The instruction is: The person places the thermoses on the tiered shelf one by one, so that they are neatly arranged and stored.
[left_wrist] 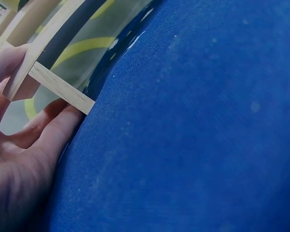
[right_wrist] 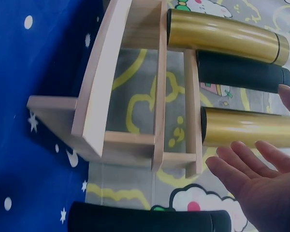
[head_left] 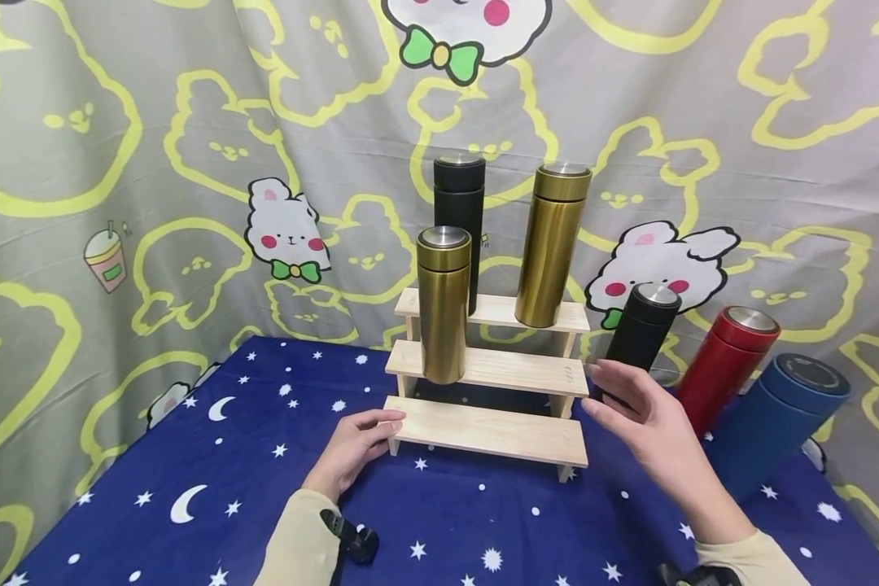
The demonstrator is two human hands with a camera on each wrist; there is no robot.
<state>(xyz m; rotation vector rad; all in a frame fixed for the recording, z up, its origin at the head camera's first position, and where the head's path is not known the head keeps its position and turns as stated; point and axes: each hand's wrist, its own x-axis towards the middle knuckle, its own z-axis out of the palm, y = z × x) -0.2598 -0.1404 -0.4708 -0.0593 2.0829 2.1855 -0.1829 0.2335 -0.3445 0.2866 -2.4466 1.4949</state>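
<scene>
A three-step wooden display stand (head_left: 483, 427) stands on the table. My left hand (head_left: 353, 448) grips the left end of its lowest step, the thumb on the board and the fingers by the leg (left_wrist: 63, 87). My right hand (head_left: 655, 419) is off the stand's right side, fingers apart and holding nothing. One gold thermos bottle (head_left: 443, 313) stands on the middle step, towards the left. On the top step are a black thermos bottle (head_left: 459, 183), partly hidden behind it, and another gold thermos bottle (head_left: 553, 252) at the right.
Right of the stand are a black bottle (head_left: 645, 325), partly behind my right hand, a red bottle (head_left: 725, 366) and a wider blue bottle (head_left: 776, 423). A dark blue cloth (head_left: 264, 488) with stars and moons covers the table. A patterned curtain (head_left: 190, 163) hangs behind.
</scene>
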